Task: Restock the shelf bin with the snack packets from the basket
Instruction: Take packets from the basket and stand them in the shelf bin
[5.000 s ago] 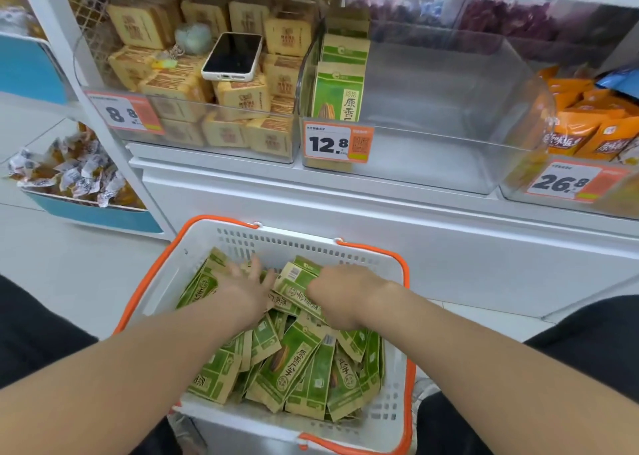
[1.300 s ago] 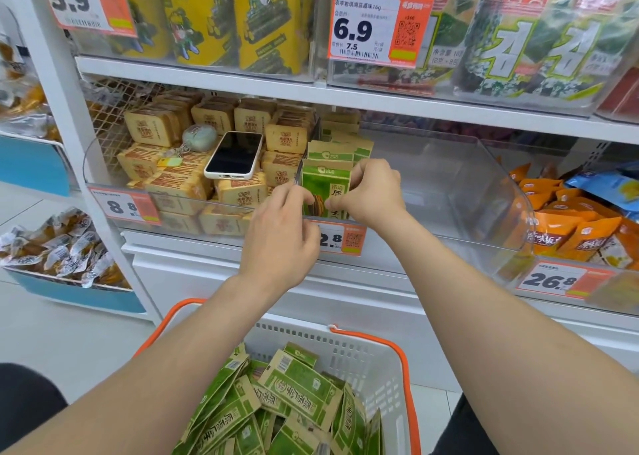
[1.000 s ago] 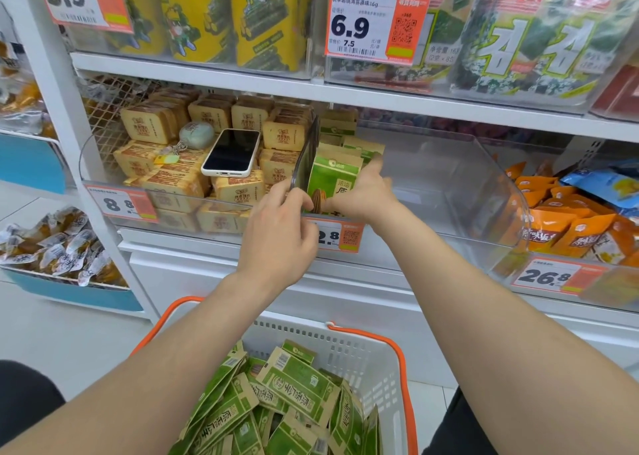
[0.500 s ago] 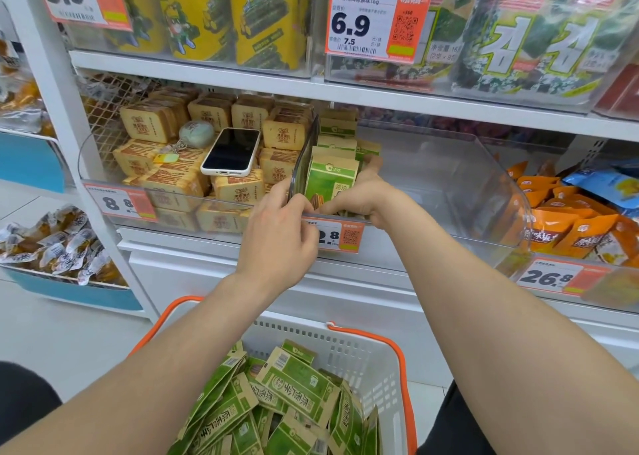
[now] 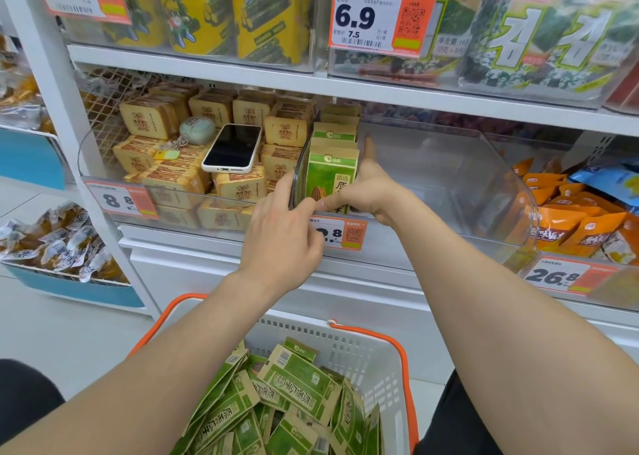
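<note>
Left hand (image 5: 283, 236) pinches the front packet (image 5: 330, 178) at frame centre; right hand (image 5: 375, 195) clasps it from the side inside the bin (image 5: 466, 178). I'd square it upright against the bin's wall before reaching to the basket (image 5: 403, 361), bottom of frame.

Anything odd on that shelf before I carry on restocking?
Yes. A phone lies screen-up on the tan packets in the bin left of the one being filled, with a round keychain beside it; neither is stock. The green packets stand upright at the clear bin's left end, right hand holding them.
</note>
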`<state>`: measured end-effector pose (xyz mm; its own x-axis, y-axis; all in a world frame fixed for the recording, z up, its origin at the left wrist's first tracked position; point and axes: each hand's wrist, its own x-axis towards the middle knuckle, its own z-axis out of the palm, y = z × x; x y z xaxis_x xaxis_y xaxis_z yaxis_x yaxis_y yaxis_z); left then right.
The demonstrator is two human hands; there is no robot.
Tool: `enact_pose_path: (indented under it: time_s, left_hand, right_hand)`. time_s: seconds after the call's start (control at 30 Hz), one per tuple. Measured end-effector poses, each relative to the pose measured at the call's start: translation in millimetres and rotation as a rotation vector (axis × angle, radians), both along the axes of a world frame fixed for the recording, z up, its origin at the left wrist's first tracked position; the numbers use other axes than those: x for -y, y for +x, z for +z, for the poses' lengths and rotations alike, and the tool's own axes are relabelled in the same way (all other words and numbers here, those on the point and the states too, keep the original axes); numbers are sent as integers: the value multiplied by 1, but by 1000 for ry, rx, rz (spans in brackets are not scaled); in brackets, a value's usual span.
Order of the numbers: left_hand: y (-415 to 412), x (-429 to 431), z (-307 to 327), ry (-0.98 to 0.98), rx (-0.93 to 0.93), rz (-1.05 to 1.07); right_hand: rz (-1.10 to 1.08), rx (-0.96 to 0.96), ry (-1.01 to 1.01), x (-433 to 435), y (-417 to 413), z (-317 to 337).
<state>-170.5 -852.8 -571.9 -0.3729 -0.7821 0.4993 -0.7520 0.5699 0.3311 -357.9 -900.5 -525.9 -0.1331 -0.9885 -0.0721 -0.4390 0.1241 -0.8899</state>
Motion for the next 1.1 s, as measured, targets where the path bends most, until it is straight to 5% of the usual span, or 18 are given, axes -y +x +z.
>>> enact_pose_path:
  time_s: [0.17,0.37,0.53,1.1]
  left_hand:
    - [-1,1,-1,-26,120,42]
    - [0,0,-1,-59,178,49]
    - [-1,0,-2,-68,200,59]
    - [3,-3,-5,-72,252,31]
  right_hand:
    - [-9,-197,-49,4,3,-4]
    - [19,-163,-95,12,-9,-14]
    - [26,-260,229,-10,-3,2]
    - [-26,-121,16,-51,5,39]
